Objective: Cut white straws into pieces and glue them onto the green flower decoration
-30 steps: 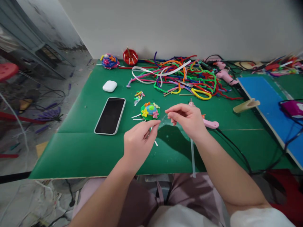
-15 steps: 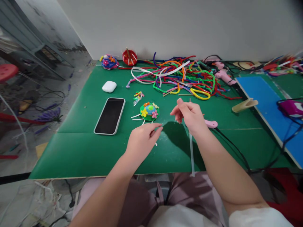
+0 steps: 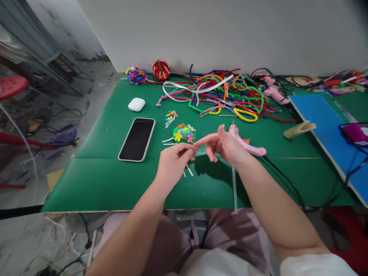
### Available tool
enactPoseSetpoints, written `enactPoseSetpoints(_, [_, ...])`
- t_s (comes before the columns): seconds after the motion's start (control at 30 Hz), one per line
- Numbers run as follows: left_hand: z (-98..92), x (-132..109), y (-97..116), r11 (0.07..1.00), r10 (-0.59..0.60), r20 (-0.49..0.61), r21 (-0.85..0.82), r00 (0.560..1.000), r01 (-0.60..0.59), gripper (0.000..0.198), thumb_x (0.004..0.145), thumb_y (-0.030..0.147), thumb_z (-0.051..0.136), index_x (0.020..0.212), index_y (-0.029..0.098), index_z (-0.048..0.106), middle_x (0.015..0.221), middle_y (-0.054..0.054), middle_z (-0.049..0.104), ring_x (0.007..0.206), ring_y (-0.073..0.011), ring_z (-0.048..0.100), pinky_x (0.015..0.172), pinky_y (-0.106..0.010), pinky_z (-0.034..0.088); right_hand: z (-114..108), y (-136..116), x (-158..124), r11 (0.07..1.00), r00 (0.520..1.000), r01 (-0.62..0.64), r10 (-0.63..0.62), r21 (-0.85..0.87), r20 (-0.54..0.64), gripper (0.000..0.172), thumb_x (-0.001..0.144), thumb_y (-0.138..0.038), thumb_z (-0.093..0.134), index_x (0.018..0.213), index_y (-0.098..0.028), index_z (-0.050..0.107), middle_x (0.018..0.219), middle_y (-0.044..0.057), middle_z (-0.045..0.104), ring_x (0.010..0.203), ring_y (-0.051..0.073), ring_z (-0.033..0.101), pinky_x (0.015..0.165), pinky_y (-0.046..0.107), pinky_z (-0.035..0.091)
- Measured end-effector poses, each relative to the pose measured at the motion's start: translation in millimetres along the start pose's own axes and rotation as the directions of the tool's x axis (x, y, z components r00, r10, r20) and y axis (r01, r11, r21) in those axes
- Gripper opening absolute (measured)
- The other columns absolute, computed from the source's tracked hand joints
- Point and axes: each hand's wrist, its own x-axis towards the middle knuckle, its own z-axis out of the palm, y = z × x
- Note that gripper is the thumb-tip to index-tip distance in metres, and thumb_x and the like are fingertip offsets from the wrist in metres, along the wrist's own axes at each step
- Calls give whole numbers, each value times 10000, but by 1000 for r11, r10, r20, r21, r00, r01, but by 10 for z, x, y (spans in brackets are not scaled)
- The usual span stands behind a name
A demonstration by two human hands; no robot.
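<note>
My left hand (image 3: 174,163) is closed in a pinch just in front of a small craft piece (image 3: 185,133), green with a blue dome and felt-like flowers. Whatever lies between its fingertips is too small to make out. My right hand (image 3: 222,145) has its index finger stretched out to the left fingertips, its thumb raised and the other fingers loosely bent; I see nothing held in it. Beside it on the right lies a pink glue gun (image 3: 253,150), with a clear glue stick (image 3: 235,191) reaching past the table's front edge. White strips (image 3: 189,170) stick out near the left hand.
A phone (image 3: 137,139) and a white case (image 3: 136,104) lie on the left. Behind are a heap of coloured pipe cleaners (image 3: 209,92), yellow-handled scissors (image 3: 245,115) and two finished-looking craft pieces. A blue board (image 3: 319,122) and a bamboo piece (image 3: 299,129) are on the right.
My right hand has moved left and stretched its index finger to meet the left fingertips. More of the glue gun shows. The whole view has shifted slightly.
</note>
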Motion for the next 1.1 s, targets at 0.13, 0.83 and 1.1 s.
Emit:
enactPoseSetpoints(0.13, [-195, 57, 13, 996, 78, -160, 43, 984, -72, 181, 757, 332, 626, 797, 176, 710, 677, -33, 696, 633, -139, 655, 471, -192, 497, -23, 34, 38, 998, 970, 61, -65, -27, -234, 556, 804, -638, 436, 892, -163, 710, 494, -17, 563, 410, 68, 472, 409, 200, 359])
enactPoseSetpoints(0.83, [-667, 876, 121, 586, 263, -122, 808, 957, -58, 589, 785, 282, 571, 1343, 164, 424, 1218, -154, 530, 1084, -276, 524, 924, -385, 409, -16, 145, 144, 987, 910, 37, -97, -154, -404, 370, 821, -474, 506, 930, -169, 683, 650, 15, 632, 478, 69, 505, 408, 174, 396])
enactPoseSetpoints(1.1, [-538, 449, -57, 757, 165, -215, 653, 963, 16, 306, 826, 323, 486, 1075, 224, 633, 818, -40, 670, 741, -186, 595, 691, -301, 443, -5, 164, 180, 985, 874, -40, -46, -166, -484, 327, 834, -319, 501, 1113, -201, 623, 909, 63, 688, 701, 134, 590, 459, 213, 469])
